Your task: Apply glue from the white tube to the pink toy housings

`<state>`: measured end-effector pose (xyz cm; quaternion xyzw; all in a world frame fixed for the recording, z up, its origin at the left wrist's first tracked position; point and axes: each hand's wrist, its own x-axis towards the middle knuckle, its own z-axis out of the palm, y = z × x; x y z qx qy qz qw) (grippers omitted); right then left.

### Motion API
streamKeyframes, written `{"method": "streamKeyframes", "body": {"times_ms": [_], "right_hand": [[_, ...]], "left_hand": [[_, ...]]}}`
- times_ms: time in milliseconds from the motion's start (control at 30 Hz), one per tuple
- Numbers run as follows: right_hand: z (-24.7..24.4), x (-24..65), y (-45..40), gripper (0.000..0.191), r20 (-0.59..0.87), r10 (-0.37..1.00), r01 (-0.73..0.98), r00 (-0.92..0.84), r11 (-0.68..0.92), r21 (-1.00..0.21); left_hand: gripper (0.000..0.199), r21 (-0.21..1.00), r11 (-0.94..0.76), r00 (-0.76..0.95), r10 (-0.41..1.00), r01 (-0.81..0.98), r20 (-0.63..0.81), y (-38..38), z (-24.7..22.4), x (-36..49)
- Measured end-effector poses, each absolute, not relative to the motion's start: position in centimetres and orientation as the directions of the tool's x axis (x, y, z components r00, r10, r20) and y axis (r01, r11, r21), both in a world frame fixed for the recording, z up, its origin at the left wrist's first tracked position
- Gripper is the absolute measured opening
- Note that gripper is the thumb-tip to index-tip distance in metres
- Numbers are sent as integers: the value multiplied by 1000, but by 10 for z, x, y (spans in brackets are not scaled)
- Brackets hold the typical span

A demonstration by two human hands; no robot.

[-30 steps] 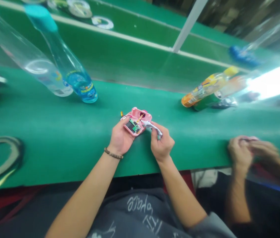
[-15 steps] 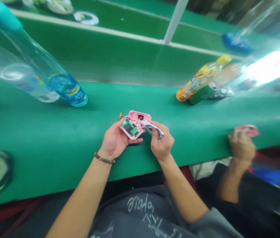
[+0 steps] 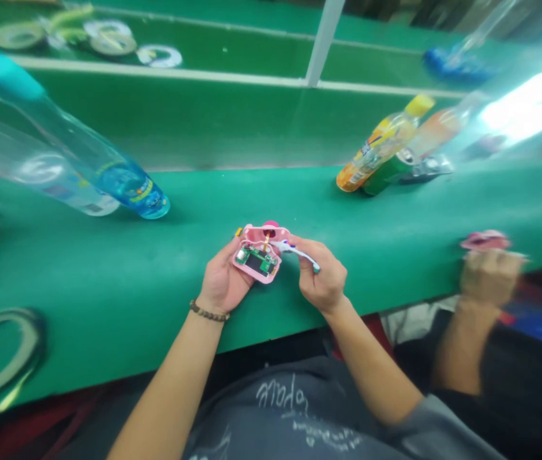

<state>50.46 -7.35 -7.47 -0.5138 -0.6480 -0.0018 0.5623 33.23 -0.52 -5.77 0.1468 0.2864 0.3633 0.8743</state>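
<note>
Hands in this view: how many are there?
3: the person's left hand, holding the pink case, right hand beside it, a co-worker's hand at right; another may be hidden.

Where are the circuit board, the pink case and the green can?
Circuit board (image 3: 262,264), head view, on its green part.
Pink case (image 3: 254,232), head view, on its upper rim.
Green can (image 3: 385,174), head view, on its side.

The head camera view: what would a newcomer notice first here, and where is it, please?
A pink plastic casing with an exposed green circuit board sits at the centre, in the left hand, while the right hand holds a white strip beside it. Two clear bottles lie on the green bench at upper left, and an orange-and-yellow drink bottle lies at upper right.
</note>
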Motion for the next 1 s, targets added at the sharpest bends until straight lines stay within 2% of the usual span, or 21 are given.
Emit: {"method": "streamKeyframes", "body": {"times_ms": [200, 367, 467, 633, 700, 767, 833, 900, 1000], "right_hand": [[-78, 509, -77, 50, 723, 665, 645, 190, 471, -602], [-79, 502, -76, 42, 633, 704, 542, 322, 411, -733], [-80, 497, -76, 32, 516, 722, 380, 461, 365, -850], [-70, 494, -88, 23, 390, 699, 195, 600, 345, -918], [-66, 496, -89, 18, 246, 657, 9, 712, 342, -940], [-64, 499, -81, 13, 45, 647, -232, 761, 336, -913], [-67, 498, -64, 10, -128, 661, -419, 740, 304, -856], [-69, 490, -42, 14, -226, 685, -509, 693, 243, -826], [-68, 470, -15, 31, -209, 788, -531, 579, 169, -830]], "left_hand": [[36, 484, 686, 521, 728, -544, -446, -5, -61, 336], [41, 444, 668, 511, 743, -597, -432, -9, -58, 337], [45, 441, 685, 547, 728, -580, -412, -11, -55, 338], [47, 459, 704, 569, 710, -542, -415, -11, -54, 339], [46, 460, 693, 556, 721, -555, -414, -12, -54, 339], [45, 449, 681, 546, 732, -578, -408, -12, -53, 338], [43, 431, 682, 564, 731, -590, -385, -13, -52, 338], [42, 419, 692, 589, 721, -588, -365, -15, -50, 337], [37, 408, 716, 608, 697, -566, -381, -16, -47, 334]]}}
